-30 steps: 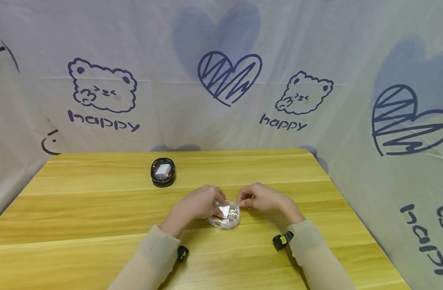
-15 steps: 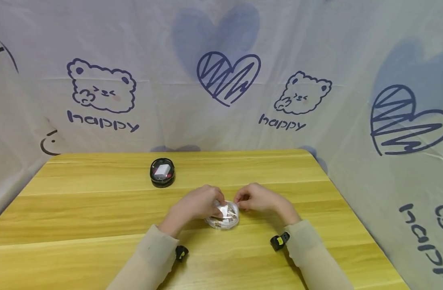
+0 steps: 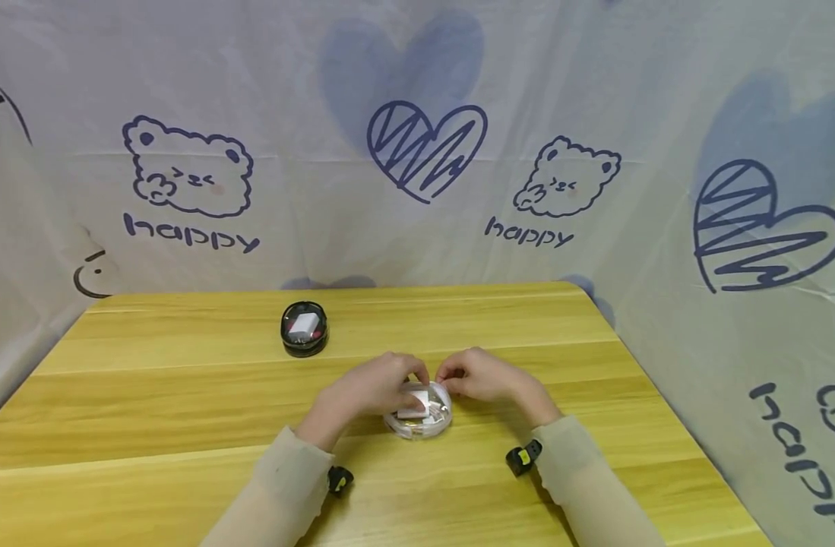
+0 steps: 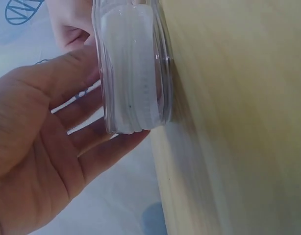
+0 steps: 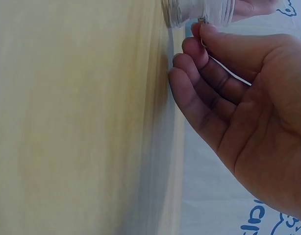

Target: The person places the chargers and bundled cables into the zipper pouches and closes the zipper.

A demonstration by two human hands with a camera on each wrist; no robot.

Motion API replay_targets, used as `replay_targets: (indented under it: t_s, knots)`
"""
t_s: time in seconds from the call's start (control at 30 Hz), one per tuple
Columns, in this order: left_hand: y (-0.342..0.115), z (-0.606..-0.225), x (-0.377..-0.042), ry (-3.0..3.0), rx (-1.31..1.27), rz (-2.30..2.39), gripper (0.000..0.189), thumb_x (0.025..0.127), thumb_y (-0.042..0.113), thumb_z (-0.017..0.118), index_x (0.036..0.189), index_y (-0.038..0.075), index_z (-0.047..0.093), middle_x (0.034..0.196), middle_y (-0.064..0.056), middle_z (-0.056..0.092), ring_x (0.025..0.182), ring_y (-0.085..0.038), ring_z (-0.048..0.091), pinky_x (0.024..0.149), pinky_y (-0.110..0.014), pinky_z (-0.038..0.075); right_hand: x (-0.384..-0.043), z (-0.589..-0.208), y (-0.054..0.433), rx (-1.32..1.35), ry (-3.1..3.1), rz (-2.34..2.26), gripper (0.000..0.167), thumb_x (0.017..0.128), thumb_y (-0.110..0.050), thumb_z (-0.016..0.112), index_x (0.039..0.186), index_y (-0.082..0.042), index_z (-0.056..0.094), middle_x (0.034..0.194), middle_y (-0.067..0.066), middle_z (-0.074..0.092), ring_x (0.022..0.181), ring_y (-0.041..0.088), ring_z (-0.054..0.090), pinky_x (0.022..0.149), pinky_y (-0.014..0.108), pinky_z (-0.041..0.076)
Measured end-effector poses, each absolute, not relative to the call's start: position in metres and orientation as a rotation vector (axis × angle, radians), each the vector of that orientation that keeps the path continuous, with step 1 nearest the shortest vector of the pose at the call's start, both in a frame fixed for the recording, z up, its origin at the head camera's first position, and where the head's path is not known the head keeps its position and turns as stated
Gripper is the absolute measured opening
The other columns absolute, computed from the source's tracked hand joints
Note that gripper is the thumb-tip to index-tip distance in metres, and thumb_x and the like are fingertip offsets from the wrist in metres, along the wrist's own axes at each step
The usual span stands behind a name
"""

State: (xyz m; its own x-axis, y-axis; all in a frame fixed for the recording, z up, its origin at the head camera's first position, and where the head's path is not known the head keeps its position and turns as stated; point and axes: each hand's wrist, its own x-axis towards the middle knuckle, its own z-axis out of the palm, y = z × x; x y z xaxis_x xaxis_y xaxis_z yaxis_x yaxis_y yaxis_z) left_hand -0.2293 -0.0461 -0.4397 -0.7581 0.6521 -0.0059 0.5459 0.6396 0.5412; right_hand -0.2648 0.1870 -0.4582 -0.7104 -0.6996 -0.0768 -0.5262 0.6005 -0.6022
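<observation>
A clear round zip pouch (image 3: 436, 414) with a white zipper band lies on the table, with a white block-shaped item inside it. My left hand (image 3: 379, 384) holds the pouch from its left, the thumb on top and the fingers along the far side. In the left wrist view, the pouch (image 4: 128, 73) stands edge-on beside the fingers of my left hand (image 4: 42, 132). At the pouch's far right edge, my right hand (image 3: 482, 376) pinches a small metal zipper pull (image 5: 203, 22) between thumb and forefinger. Its other fingers are curled in the right wrist view.
A black-rimmed round clear pouch (image 3: 305, 329) with a white block and something red inside sits farther back on the left. The wooden table (image 3: 185, 410) ends at a printed cloth (image 3: 321, 197) behind and at the sides.
My right hand has moved a little to the left along the pouch's far edge. The pouch has turned slightly under my left hand, which still holds it.
</observation>
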Motion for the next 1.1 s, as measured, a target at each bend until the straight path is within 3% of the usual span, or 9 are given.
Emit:
replay_targets:
  t_s: [0.23,1.1]
  knots:
    - [-0.050,-0.446,-0.232,2.580,1.057,0.824,0.041,0.085,0.012,0.087,0.123,0.005,0.076,0.127,-0.009,0.073,0.122,-0.028,0.066,0.106,-0.043,0.052,-0.266,-0.460,0.188,-1.017,2.549,-0.790,0.011,0.103,-0.010,0.066,0.100,-0.013,0.076,0.094,-0.007,0.072,0.083,0.007,0.059,0.076,0.025,0.052]
    - [-0.041,-0.444,-0.224,2.743,0.907,0.598,0.033,0.082,0.020,0.090,0.113,0.012,0.081,0.127,-0.001,0.072,0.119,-0.026,0.067,0.103,-0.043,0.053,-0.264,-0.452,0.197,-1.092,2.522,-0.695,0.009,0.101,-0.011,0.069,0.096,-0.014,0.076,0.091,-0.009,0.071,0.083,0.005,0.060,0.080,0.026,0.053]
